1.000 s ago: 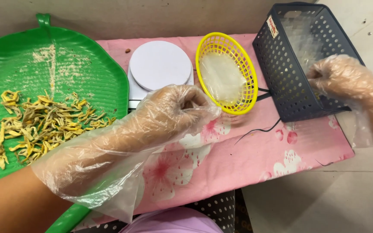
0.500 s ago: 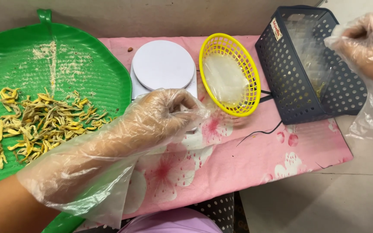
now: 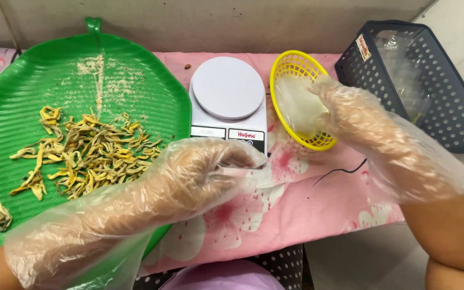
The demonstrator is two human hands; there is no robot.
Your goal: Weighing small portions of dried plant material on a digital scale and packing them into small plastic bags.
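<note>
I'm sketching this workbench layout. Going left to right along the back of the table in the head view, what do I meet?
Green tray with yellow dried strips → white kitchen scale → yellow oval basket, with the gloved right hand reaching into it → dark perforated basket.

right hand (image 3: pixel 345 107) in yellow basket (image 3: pixel 291 64) | left hand (image 3: pixel 205 172) over pink cloth (image 3: pixel 296 209)

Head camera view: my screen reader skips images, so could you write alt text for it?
The right hand, in a loose clear plastic glove, reaches into a yellow oval basket, while the gloved left hand is curled over a pink flowered tablecloth. A white kitchen scale, a green tray of dried yellow strips and a dark perforated basket surround them.
</note>
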